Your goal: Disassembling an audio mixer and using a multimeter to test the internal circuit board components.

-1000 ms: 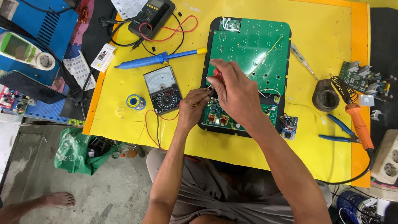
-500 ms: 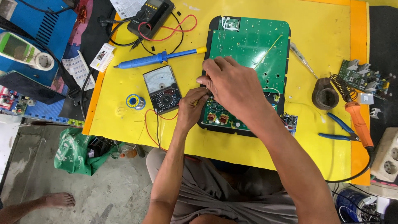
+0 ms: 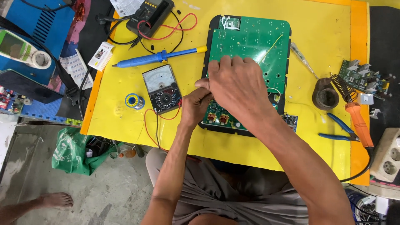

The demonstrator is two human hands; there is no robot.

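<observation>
Far left, a roll of white tape (image 3: 39, 59) sits on a blue case, off the yellow table (image 3: 329, 25). On the table now: a blue desoldering pump (image 3: 156, 57) lies slantwise, and below it a small spool of solder (image 3: 133, 101) sits just beside the dial meter (image 3: 161, 88), whose red leads trail toward the near edge. Next, the left hand (image 3: 195, 106) comes up from below, fingers curled tight at the left edge of the green circuit board (image 3: 250, 39); whether it grips anything, I cannot tell, the spot is hidden. Right above it and touching it, the right hand (image 3: 236, 85) hovers palm-down over the board's lower half, fingers bent and pinched together at the same point; what they pinch is hidden too. The board lies flat in its black frame, mid-table. Further right, a round brown stand (image 3: 326, 95), blue pliers (image 3: 341, 131), and an orange-handled soldering iron (image 3: 359, 125) near the edge.
</observation>
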